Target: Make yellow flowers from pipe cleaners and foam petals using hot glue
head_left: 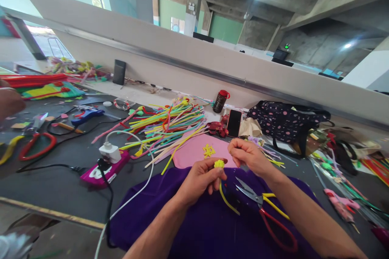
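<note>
My left hand [203, 178] pinches a yellow pipe cleaner flower [219, 164] between thumb and forefinger. Its bent yellow stem [226, 200] hangs down over the purple cloth [170, 226]. Just to the right, my right hand [247, 154] is closed in a pinch, apart from the flower; whatever its fingertips hold, if anything, is too small to make out. Small yellow pieces [209, 151] lie in a heap on a pink sheet [188, 151] beyond my hands. Below my right wrist, large scissors [255, 196] with red handles rest on the cloth, blades parted.
Many coloured pipe cleaners [173, 123] are piled behind the pink sheet. A magenta power strip [105, 170] with a white charger [110, 153] and cables sits left. A phone [234, 123], a dark bottle [221, 101] and a patterned bag [285, 123] stand along the back. Another person's hand [10, 101] shows far left.
</note>
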A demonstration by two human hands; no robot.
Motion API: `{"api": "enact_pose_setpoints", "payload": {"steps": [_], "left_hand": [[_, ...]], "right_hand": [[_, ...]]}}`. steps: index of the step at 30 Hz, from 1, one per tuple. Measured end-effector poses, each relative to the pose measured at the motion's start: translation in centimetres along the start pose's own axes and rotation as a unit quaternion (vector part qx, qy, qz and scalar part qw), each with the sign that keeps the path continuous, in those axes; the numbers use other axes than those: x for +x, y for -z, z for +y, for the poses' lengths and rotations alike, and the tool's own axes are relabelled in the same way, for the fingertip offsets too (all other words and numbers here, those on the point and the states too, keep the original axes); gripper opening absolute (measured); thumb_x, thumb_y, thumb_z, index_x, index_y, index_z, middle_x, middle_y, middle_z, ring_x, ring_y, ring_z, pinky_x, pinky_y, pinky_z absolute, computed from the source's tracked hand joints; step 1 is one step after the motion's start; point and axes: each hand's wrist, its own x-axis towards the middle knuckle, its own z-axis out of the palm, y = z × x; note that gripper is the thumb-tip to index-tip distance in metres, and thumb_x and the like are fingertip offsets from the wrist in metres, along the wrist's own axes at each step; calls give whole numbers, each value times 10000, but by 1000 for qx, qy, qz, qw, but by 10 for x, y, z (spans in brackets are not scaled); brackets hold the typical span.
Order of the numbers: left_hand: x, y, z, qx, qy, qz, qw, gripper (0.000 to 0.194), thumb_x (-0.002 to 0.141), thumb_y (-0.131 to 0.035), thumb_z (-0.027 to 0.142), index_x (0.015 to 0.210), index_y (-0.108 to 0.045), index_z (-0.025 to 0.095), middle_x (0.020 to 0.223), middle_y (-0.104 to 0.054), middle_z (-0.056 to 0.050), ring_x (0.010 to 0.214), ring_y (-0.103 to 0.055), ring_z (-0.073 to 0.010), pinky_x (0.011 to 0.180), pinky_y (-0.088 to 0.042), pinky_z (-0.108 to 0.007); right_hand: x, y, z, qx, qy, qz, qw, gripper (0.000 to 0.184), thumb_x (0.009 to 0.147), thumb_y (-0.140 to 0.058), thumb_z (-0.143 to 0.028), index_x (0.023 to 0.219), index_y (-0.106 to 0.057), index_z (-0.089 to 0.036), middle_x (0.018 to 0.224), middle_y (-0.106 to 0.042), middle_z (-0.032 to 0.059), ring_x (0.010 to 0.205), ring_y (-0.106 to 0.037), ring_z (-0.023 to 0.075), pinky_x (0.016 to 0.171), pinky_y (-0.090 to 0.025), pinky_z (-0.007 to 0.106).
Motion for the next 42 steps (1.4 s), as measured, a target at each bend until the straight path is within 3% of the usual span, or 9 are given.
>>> {"api": "enact_pose_setpoints", "payload": {"steps": [5, 9, 20, 25, 37, 42], "left_hand": [[0, 1, 1, -30, 15, -13, 999, 252, 773, -571, 350, 864, -598, 117, 686, -610, -32, 420, -464, -46, 337, -319, -138], [0, 3, 0, -42, 24, -16, 999, 241, 769, -575, 348, 842, -591, 118, 684, -617, -33, 407, -456, -41, 328, -309, -134], [0, 2, -1, -19, 40, -40, 998, 258, 778, -561, 370, 729, -596, 119, 588, -575, -5, 379, -426, -29, 334, -294, -133], [0, 2, -1, -10, 53, -40, 998, 288, 786, -551, 378, 677, -597, 115, 469, -502, 28, 343, -386, -24, 332, -283, -132], [1, 4, -5, -24, 74, -37, 996, 300, 775, -554, 394, 709, -597, 104, 520, -542, 10, 336, -359, -12, 324, -262, -134], [1, 4, -2, -54, 70, -29, 996, 299, 762, -574, 372, 903, -627, 113, 613, -593, -3, 350, -388, -14, 315, -253, -140]], "right_hand": [[-4, -2, -6, -154, 178, -6, 972, 102, 824, -533, -207, 856, -629, -196, 821, -607, 52, 759, -559, 162, 686, -438, 287], [-4, -5, -8, -205, 226, -25, 952, 136, 822, -510, -153, 904, -610, -198, 828, -604, 59, 779, -564, 165, 688, -446, 283], [-3, -10, -4, -287, 184, -30, 940, 151, 742, -484, -57, 787, -547, -187, 753, -541, 16, 670, -506, 132, 610, -386, 241], [-2, -11, -5, -226, 124, -32, 966, 142, 739, -469, -59, 736, -543, -180, 707, -538, -8, 643, -496, 118, 602, -380, 229], [-2, -13, 5, -21, -3, -43, 999, 107, 810, -454, -185, 734, -523, -156, 541, -466, -63, 441, -389, 60, 450, -308, 180], [0, -10, 16, 93, -54, -4, 994, 88, 811, -455, -218, 770, -518, -172, 437, -456, -81, 369, -353, 53, 392, -242, 162]]}}
